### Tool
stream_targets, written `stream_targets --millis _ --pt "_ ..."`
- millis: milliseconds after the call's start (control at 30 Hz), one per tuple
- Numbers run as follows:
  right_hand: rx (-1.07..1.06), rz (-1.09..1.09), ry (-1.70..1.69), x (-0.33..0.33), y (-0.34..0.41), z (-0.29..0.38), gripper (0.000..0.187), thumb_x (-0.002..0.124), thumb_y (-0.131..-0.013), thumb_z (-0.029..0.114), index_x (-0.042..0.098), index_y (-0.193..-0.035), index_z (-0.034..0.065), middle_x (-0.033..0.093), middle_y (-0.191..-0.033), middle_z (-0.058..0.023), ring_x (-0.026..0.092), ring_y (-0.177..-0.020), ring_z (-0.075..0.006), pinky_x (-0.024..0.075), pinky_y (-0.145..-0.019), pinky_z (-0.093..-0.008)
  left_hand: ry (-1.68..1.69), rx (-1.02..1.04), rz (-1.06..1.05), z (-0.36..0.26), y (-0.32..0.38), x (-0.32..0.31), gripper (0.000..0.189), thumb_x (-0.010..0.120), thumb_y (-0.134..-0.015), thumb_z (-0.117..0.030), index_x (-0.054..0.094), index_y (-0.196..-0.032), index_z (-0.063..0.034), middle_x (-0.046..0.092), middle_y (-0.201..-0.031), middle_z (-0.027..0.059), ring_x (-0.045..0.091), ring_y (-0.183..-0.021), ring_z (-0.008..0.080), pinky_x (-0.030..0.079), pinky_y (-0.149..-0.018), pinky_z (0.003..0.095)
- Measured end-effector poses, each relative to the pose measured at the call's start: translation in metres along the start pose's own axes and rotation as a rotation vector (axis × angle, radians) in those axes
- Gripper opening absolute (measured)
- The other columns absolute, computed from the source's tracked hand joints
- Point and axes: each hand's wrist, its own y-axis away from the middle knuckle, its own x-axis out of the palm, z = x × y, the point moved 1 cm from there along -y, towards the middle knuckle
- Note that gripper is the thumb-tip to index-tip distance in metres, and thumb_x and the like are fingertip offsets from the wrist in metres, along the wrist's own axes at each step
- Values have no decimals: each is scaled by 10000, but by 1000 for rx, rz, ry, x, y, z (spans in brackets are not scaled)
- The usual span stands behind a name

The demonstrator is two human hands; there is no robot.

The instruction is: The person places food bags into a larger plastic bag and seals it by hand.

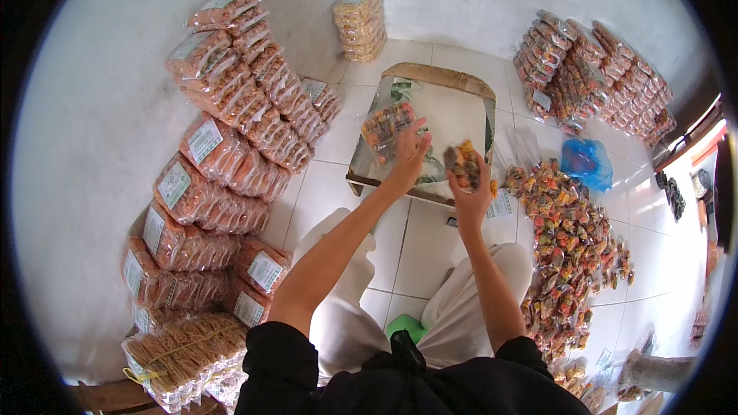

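Note:
My left hand (pixel 408 157) is at the right side of a clear plastic bag (pixel 385 129) partly filled with small colourful snack packets. Its fingers are stretched out and apart; whether they touch the bag cannot be made out. In my right hand (pixel 474 187) is a cluster of small wrapped snack packets (pixel 463 164), slightly blurred, held above the near right part of a low wooden-edged table (pixel 455 106). The bag is over the table's left half. Beside the table's right corner lies a printed label sheet (pixel 500 205) on the floor.
Stacks of packed snack bags (pixel 242 109) line the left wall, with a strapped bundle (pixel 184 351) nearest me. Loose snack packets (pixel 568 242) spread over the tiled floor at right. A blue plastic bag (pixel 587 162) lies beyond them, near more stacked bags (pixel 594 69). A green object (pixel 405 325) is between my legs.

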Motion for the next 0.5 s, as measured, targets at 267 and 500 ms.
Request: stream_targets --millis 267,500 --pt "403 -445 -239 -26 65 -84 621 750 -714 178 446 -1204 -55 547 -1064 -121 538 -928 -170 445 -803 -275 -1058 -177 -140 101 85 42 945 761 -600 -296 227 -1367 -150 177 -1376 146 124 -1305 354 148 -1006 605" --pt "712 -402 -383 -21 87 -100 625 744 -722 183 437 -1222 -32 573 -989 -81 555 -849 -130 448 -735 -244 -1206 -27 -265 123 97 36 827 687 -668 -179 263 -1377 -199 212 -1369 151 176 -1297 342 169 -1007 614"
